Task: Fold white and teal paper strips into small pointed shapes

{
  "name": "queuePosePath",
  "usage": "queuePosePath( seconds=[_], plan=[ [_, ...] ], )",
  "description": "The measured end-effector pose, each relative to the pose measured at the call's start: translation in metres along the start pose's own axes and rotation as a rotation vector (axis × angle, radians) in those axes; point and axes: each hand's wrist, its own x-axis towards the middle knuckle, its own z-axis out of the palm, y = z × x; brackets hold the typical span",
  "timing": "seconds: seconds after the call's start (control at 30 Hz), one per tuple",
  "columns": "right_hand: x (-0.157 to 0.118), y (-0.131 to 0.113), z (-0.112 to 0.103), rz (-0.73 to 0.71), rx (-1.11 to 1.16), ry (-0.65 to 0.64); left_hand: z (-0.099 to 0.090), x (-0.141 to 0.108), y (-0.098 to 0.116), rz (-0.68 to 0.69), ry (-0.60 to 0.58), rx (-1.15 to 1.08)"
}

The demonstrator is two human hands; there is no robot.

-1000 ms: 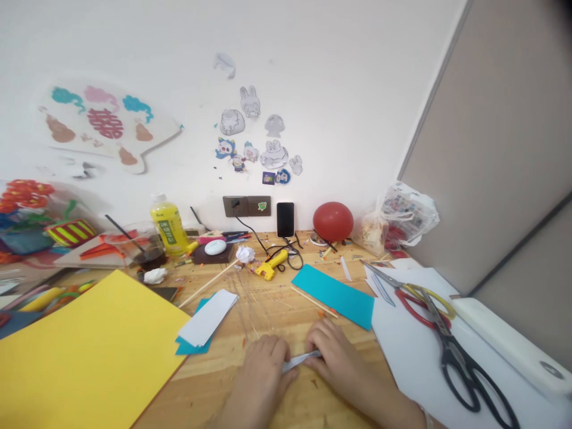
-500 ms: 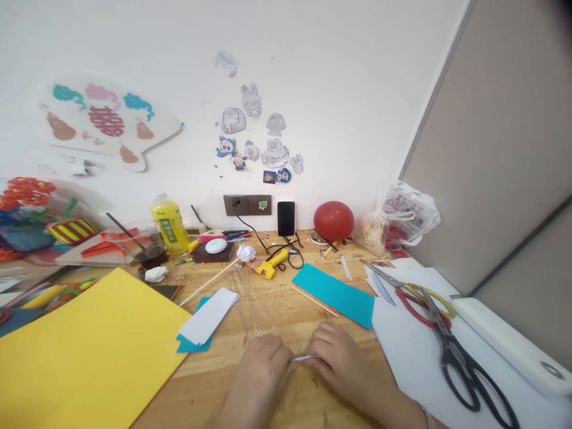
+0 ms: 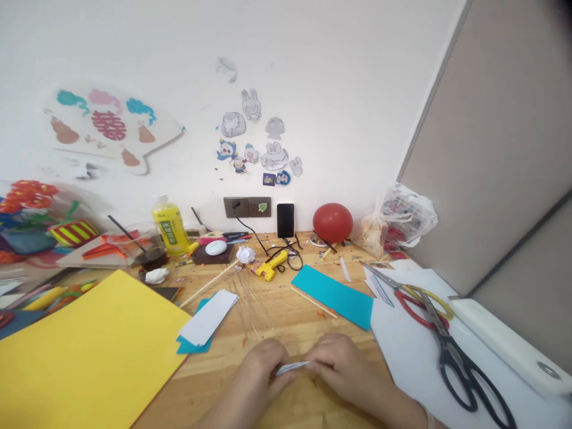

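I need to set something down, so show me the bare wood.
Bare wood shows between the yellow sheet and left hand, and in a narrower gap between the right hand and white paper. Scraps lie near the teal strip. It is crowded by the wall, around the glue gun and balloon.

Left hand [image 3: 263, 368] and right hand [image 3: 337, 366] pinching folded white paper [image 3: 291, 367], wooden table [image 3: 214, 381] beneath

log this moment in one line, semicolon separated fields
left hand: grips white paper; right hand: pinches its other end; ahead: blue strip; left: yellow sheet; right: black-handled scissors
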Motion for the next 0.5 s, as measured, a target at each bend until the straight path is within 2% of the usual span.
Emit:
queuePosePath(
  seconds=[0.1, 0.27, 0.37, 0.5],
  plan=[
    [0.000, 0.000, -0.003, 0.064, 0.110, 0.014, -0.006, 0.002, 0.002, -0.089, -0.009, -0.122],
    [0.003, -0.002, -0.006, 0.120, 0.229, 0.023, -0.009, 0.001, 0.006, -0.130, -0.003, -0.108],
    [0.003, 0.000, -0.005, 0.172, 0.284, 0.019, -0.009, -0.001, 0.003, -0.038, -0.015, -0.091],
    [0.002, 0.001, -0.004, 0.240, 0.296, 0.000, -0.006, -0.003, -0.006, 0.105, 0.030, -0.007]
  ],
)
